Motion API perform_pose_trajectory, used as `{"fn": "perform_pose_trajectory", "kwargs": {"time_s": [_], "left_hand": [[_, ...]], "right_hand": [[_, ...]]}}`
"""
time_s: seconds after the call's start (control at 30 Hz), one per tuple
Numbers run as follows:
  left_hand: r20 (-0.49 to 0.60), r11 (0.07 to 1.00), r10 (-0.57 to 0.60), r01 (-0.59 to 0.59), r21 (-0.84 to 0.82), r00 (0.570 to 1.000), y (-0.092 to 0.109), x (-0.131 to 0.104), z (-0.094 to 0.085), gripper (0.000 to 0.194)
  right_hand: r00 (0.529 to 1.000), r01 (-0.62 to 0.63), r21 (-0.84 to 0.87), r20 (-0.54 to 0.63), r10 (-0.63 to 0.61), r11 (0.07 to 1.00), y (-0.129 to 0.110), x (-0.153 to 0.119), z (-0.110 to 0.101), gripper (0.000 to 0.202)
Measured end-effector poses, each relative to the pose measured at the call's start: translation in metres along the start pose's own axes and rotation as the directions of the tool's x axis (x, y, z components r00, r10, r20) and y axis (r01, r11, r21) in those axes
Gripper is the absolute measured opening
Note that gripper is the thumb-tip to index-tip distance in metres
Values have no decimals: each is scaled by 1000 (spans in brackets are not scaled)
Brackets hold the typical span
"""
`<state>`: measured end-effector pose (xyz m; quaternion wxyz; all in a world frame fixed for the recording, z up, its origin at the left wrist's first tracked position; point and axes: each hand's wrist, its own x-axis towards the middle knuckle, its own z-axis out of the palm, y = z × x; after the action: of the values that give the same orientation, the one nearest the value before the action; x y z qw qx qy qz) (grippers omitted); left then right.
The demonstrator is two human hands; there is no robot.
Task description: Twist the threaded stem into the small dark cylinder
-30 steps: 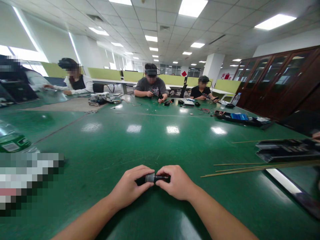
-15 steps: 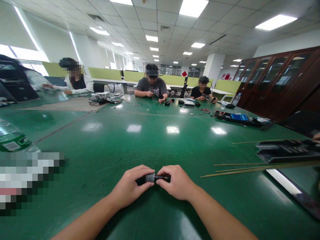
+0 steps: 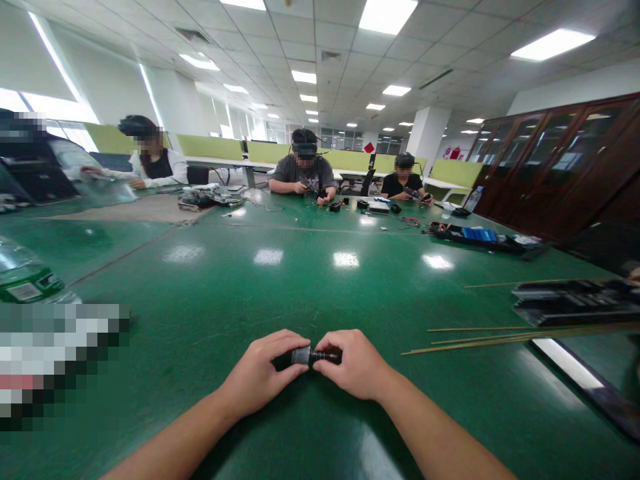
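Low over the green table (image 3: pixel 240 303), both my hands meet at one small dark part. My left hand (image 3: pixel 263 370) pinches its thick end, a dark grey cylinder (image 3: pixel 301 355), between thumb and fingers. From that cylinder a thin ridged shaft (image 3: pixel 325 356) with a pale metal tip points right. My right hand (image 3: pixel 353 363) has thumb and fingertips closed around the shaft near the cylinder. The part lies sideways, and its exact kind cannot be made out. Its far left end is hidden in my left palm.
Several thin brass-coloured rods (image 3: pixel 465 343) and black rails (image 3: pixel 565 300) lie at right, beside a dark flat device (image 3: pixel 580 373). A plastic bottle (image 3: pixel 30 280) is at left. Across the table, people (image 3: pixel 303 167) handle small parts, and a black tray (image 3: pixel 480 237) holds blue items.
My hands and the part between them stay practically in place. The camera view is almost the same.
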<state>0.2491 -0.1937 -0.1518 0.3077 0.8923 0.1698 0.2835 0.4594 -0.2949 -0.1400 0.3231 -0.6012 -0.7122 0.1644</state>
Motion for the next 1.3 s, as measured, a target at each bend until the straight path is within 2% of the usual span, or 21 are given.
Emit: {"fn": "perform_pose_trajectory", "kwargs": {"time_s": [0.37,0.57,1.3], "left_hand": [[-6,1000,1,-1,8,1000,-1,-2,0,30],[-9,1000,12,-12,7,1000,-3,-2,0,30],[-27,1000,8,-7,16,1000,-4,-2,-1,30]], "right_hand": [[1000,5,-26,-16,-5,1000,0,-2,-1,12],[1000,-4,-22,-15,4,1000,2,-1,0,17],[1000,-4,-38,-21,4,999,1,-2,0,11]]}}
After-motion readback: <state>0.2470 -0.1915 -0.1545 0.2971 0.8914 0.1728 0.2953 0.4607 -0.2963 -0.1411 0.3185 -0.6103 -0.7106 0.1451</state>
